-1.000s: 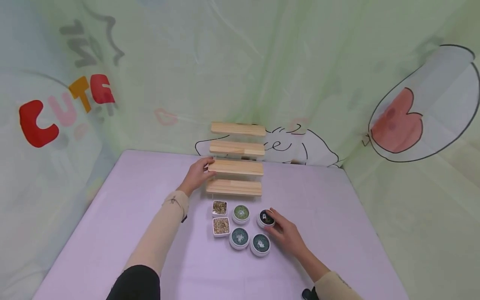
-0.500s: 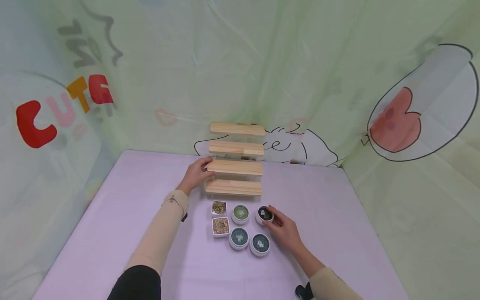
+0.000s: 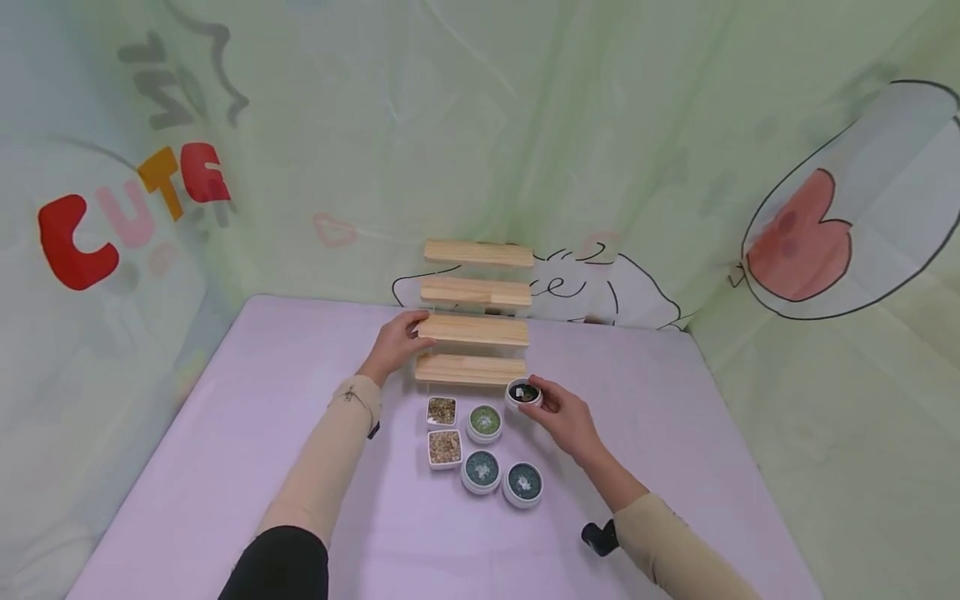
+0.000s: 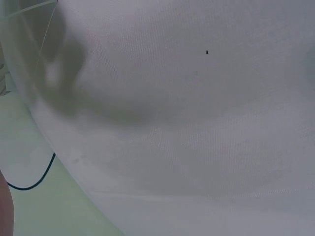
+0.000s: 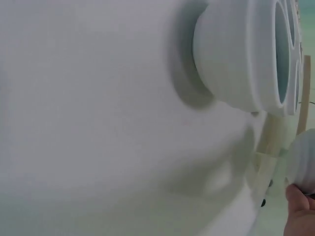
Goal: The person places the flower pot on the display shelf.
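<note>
My right hand (image 3: 568, 418) grips a small round white pot (image 3: 522, 394) with dark filling by its right side. It is raised off the table, near the right end of the lowest board. The right wrist view shows this pot (image 5: 301, 160) at the right edge, thumb against it. On the left, my left hand (image 3: 392, 343) holds the left end of a tiered wooden shelf (image 3: 472, 330), its thumb and fingers around one of the middle boards. Only a sliver of the left hand (image 4: 5, 209) appears in the left wrist view.
In front of the shelf stand two square white pots (image 3: 445, 448) with gravel-like filling, a round pot (image 3: 484, 422) with green filling, and two round pots (image 3: 523, 483) with dark teal filling. A printed curtain (image 3: 337, 150) surrounds the lilac table (image 3: 675, 433).
My right hand has lifted the dark-filled pot from the table and brought it forward toward the shelf. The left hand keeps its hold on the shelf.
</note>
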### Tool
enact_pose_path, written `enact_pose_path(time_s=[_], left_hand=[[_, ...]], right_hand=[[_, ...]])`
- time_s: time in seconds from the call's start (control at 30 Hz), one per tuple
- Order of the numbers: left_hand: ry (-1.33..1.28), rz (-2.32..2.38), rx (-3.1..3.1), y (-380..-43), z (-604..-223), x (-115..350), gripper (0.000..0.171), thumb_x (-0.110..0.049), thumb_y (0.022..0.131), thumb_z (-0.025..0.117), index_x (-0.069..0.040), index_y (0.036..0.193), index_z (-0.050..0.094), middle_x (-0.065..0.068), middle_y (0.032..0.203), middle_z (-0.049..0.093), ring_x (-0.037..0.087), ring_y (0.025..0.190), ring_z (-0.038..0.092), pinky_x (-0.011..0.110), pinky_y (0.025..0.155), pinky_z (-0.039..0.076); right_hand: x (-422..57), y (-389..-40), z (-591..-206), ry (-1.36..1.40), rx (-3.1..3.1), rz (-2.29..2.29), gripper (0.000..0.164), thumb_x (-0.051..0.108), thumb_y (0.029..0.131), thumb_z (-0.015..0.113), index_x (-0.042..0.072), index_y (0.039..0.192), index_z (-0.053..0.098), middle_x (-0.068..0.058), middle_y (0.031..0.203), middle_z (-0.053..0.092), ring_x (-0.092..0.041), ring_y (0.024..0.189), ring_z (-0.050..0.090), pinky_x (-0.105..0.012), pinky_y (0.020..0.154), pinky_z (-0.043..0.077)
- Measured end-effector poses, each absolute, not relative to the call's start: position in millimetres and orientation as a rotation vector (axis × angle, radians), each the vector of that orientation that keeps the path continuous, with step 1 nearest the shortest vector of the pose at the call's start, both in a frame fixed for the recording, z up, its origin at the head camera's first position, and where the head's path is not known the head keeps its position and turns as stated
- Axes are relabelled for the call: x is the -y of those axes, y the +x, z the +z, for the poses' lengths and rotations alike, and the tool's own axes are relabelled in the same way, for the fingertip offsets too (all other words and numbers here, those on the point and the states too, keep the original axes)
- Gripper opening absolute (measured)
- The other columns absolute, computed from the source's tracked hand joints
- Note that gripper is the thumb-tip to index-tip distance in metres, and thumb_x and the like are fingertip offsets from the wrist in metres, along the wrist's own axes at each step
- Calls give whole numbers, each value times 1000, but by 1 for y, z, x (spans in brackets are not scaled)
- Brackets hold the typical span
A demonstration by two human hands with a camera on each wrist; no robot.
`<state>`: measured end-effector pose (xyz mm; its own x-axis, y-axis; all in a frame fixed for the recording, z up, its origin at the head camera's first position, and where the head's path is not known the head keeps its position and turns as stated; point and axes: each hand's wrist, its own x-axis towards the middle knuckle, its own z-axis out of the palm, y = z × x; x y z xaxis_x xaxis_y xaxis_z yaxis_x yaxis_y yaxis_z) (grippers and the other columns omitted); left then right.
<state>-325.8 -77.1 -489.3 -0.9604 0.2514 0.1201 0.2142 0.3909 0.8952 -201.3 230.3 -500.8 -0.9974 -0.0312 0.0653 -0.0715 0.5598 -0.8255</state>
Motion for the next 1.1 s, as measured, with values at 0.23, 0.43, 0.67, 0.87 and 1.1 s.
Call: enact_pose_path(time_s=[0.23, 0.43, 0.67, 0.87, 1.1], left_hand=[[425, 1647, -2572, -325, -492, 76, 63, -8, 86, 75, 6, 141, 45, 22, 144, 46, 33, 131, 48, 31, 109, 45], [410, 1643, -2585, -327, -491, 76, 65, -9, 85, 76, 4, 141, 46, 20, 144, 46, 32, 130, 49, 31, 108, 46], [413, 1644, -2586, -325, -487, 76, 64, -7, 85, 76, 6, 141, 46, 22, 144, 45, 33, 131, 48, 30, 109, 45], [399, 1640, -2588, -324, -486, 76, 64, -8, 85, 76, 4, 141, 46, 21, 144, 46, 32, 130, 49, 30, 108, 46], [364, 1670, -2568, -323, -484, 75, 65, -8, 85, 76, 4, 141, 46, 20, 145, 45, 30, 132, 48, 28, 108, 46]], right_hand=[[-229, -198, -501, 34, 2736, 1575, 59, 20, 85, 78, 6, 138, 56, -14, 141, 53, -24, 129, 51, -26, 100, 48], [-223, -203, -483, 96, 2619, 1675, 57, 12, 86, 77, 5, 138, 55, -13, 142, 53, -23, 129, 51, -21, 98, 49], [-210, -220, -458, 133, 2511, 1764, 57, 9, 87, 75, 3, 139, 53, -13, 144, 50, -23, 130, 50, -18, 96, 49], [-195, -237, -442, 98, 2474, 1780, 59, 15, 88, 75, 6, 141, 52, -10, 145, 50, -19, 132, 49, -19, 99, 49], [-179, -260, -429, 71, 2365, 1844, 58, 15, 87, 75, 5, 140, 53, -14, 140, 54, -20, 128, 53, -20, 98, 51]])
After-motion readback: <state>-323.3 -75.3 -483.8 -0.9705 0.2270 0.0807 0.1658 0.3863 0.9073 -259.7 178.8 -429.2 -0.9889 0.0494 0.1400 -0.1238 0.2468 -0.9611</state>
